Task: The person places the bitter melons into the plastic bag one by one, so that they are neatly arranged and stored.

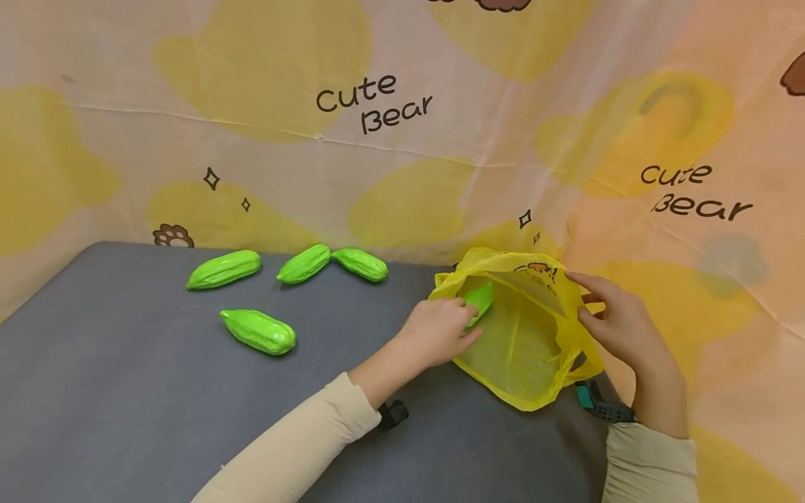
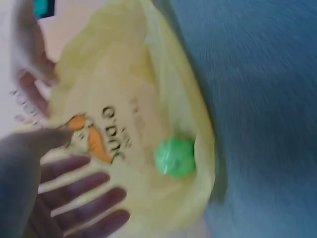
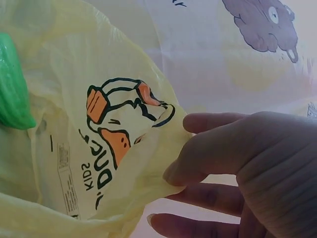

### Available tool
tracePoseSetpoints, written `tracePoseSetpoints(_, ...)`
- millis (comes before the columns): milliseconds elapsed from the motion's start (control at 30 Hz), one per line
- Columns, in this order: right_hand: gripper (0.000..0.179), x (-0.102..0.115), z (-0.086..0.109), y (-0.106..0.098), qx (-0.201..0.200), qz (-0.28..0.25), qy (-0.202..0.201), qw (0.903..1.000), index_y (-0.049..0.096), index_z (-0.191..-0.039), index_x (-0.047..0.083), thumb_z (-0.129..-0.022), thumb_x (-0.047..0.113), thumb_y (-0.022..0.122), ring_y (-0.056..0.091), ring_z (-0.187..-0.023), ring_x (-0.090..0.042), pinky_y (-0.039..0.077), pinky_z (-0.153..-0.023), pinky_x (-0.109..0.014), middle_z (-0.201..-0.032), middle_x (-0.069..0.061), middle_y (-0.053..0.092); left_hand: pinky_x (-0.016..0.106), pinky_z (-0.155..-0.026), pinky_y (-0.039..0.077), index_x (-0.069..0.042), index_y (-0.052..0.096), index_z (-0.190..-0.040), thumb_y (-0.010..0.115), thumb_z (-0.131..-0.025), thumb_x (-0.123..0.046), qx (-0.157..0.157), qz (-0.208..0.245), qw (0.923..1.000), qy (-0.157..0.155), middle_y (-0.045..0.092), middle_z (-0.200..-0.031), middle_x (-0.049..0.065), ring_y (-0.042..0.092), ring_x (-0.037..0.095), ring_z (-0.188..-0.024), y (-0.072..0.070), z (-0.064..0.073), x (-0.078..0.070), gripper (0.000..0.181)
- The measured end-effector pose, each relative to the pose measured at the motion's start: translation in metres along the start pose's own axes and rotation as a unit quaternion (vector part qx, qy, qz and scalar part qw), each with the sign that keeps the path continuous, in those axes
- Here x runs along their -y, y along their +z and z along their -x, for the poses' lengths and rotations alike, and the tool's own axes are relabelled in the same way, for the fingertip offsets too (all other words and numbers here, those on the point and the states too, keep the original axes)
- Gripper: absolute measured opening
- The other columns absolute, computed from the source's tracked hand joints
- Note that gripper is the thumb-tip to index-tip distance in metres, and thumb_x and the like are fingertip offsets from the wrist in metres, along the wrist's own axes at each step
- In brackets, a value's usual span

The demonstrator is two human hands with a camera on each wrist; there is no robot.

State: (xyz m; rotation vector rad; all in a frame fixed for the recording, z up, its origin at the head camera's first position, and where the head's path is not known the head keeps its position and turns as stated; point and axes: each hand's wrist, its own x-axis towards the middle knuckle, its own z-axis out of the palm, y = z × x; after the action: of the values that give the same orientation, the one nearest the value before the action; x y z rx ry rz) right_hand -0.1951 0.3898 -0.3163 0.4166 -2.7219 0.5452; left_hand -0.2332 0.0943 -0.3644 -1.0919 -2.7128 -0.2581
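A yellow plastic bag (image 1: 511, 377) with a printed duck stands with its mouth spread on the right of the table. The thumb and index finger of my right hand (image 1: 619, 318) pinch its right rim. My left hand (image 1: 440, 332) is at the left side of the bag's mouth. In the left wrist view, the fingers of that left hand (image 2: 81, 193) are spread, with nothing between them. One green ridged gourd (image 2: 176, 157) is inside the bag, apart from those fingers. The right wrist view shows part of this gourd (image 3: 12, 87) at its left edge.
Several more gourds lie on the grey table (image 1: 126, 391): one gourd (image 1: 224, 270) at the back left, another (image 1: 259, 332) nearer the front, and two more, gourd (image 1: 305, 264) and gourd (image 1: 361, 265), end to end. A printed cloth (image 1: 264, 126) hangs behind and at right.
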Motion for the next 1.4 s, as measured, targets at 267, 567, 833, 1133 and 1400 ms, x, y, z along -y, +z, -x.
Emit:
tracePoseSetpoints(267, 0.062, -0.001, 0.003, -0.001, -0.006, 0.007, 0.000, 1.0000, 0.054, -0.145, 0.004, -0.085, -0.013, 0.060, 0.064, -0.101, -0.047, 0.038, -0.048, -0.022, -0.132, -0.029, 0.062, 0.038, -0.079, 0.060, -0.021, 0.070, -0.126, 0.068, -0.096, -0.039, 0.008, 0.075, 0.9970, 0.013, 0.072, -0.120, -0.002, 0.071, 0.016, -0.103, -0.024, 0.064, 0.048, 0.035)
tracePoseSetpoints(567, 0.066, 0.000, -0.002, -0.001, 0.021, -0.008, 0.013, 0.9997, 0.049, -0.149, 0.004, -0.086, -0.014, 0.056, 0.062, -0.108, -0.047, 0.058, -0.078, -0.057, -0.141, -0.029, 0.055, 0.042, -0.082, 0.060, -0.021, 0.070, -0.126, 0.070, -0.095, -0.038, 0.003, 0.061, 0.9975, -0.036, 0.071, -0.124, -0.002, 0.070, 0.020, -0.112, -0.028, 0.111, 0.077, 0.036)
tracePoseSetpoints(833, 0.065, 0.001, -0.003, -0.001, 0.031, -0.014, 0.025, 0.9991, 0.049, -0.150, 0.004, -0.088, -0.014, 0.054, 0.060, -0.109, -0.045, 0.055, -0.084, -0.064, -0.144, -0.028, 0.053, 0.045, -0.087, 0.059, -0.017, 0.065, -0.134, 0.072, -0.094, -0.036, 0.006, 0.068, 0.9972, -0.032, 0.070, -0.127, 0.002, 0.069, 0.022, -0.115, -0.030, 0.131, 0.088, 0.045)
tracePoseSetpoints(1133, 0.071, 0.001, 0.000, -0.002, 0.025, 0.005, 0.018, 0.9995, 0.046, -0.152, 0.007, -0.085, -0.015, 0.054, 0.063, -0.105, -0.046, 0.049, -0.056, -0.030, -0.141, -0.029, 0.055, 0.052, -0.095, 0.055, -0.021, 0.061, -0.140, 0.078, -0.089, -0.033, -0.009, 0.117, 0.9877, -0.103, 0.066, -0.136, 0.005, 0.066, 0.027, -0.119, -0.057, 0.154, 0.134, 0.055)
tracePoseSetpoints(1400, 0.066, 0.002, -0.001, -0.004, 0.021, -0.001, 0.009, 0.9997, 0.051, -0.149, 0.009, -0.087, -0.014, 0.056, 0.062, -0.101, -0.037, 0.044, -0.061, -0.023, -0.139, -0.023, 0.058, 0.059, -0.102, 0.048, -0.023, 0.052, -0.149, 0.081, -0.086, -0.035, 0.029, 0.158, 0.9779, -0.133, 0.055, -0.149, 0.011, 0.054, 0.036, -0.134, -0.074, 0.172, 0.167, 0.071)
